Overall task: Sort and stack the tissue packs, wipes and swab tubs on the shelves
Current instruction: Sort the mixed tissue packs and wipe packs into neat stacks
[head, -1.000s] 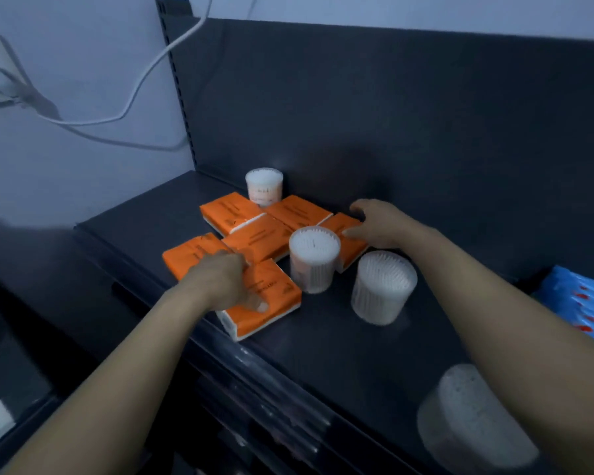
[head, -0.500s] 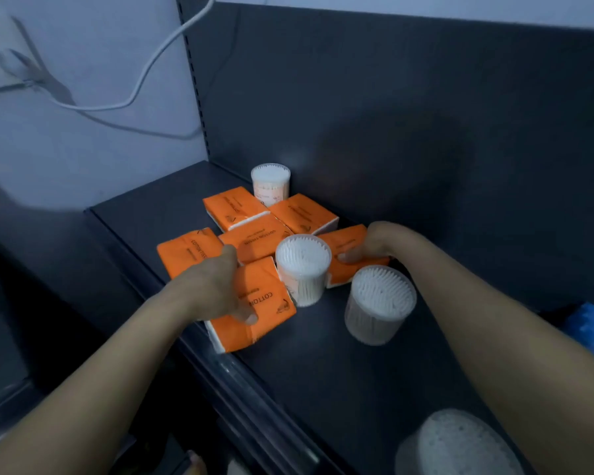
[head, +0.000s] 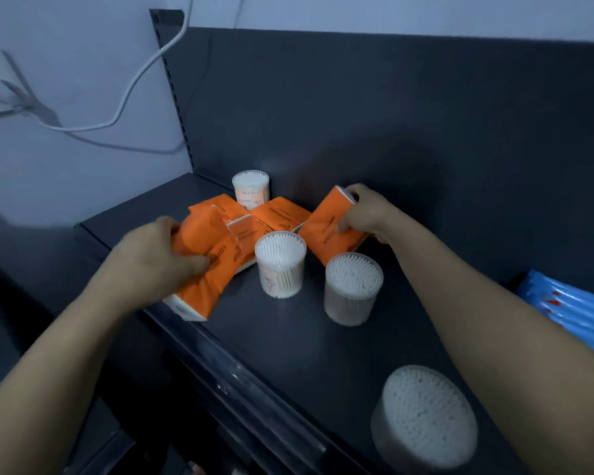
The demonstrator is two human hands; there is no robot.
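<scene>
Several orange tissue packs lie on the dark shelf [head: 288,337]. My left hand [head: 151,262] grips orange packs [head: 206,269] at the shelf's front left edge, lifted and tilted. My right hand [head: 364,214] grips another orange pack [head: 326,231], raised on its edge near the back panel. More orange packs [head: 278,214] lie flat between them. Clear swab tubs stand upright: one [head: 281,265] in the middle, one [head: 353,289] to its right, one [head: 251,186] at the back, and a blurred one [head: 426,419] near the front right.
Blue wipe packs [head: 576,310] lie at the right edge. The shelf's dark back panel [head: 391,114] rises behind everything. A white cable [head: 134,84] hangs on the wall at left. A lower shelf rail [head: 254,389] runs along the front edge.
Both hands have closed on orange packs and lifted them off the shelf: the left ones tilt up at the front, the right one stands on its edge.
</scene>
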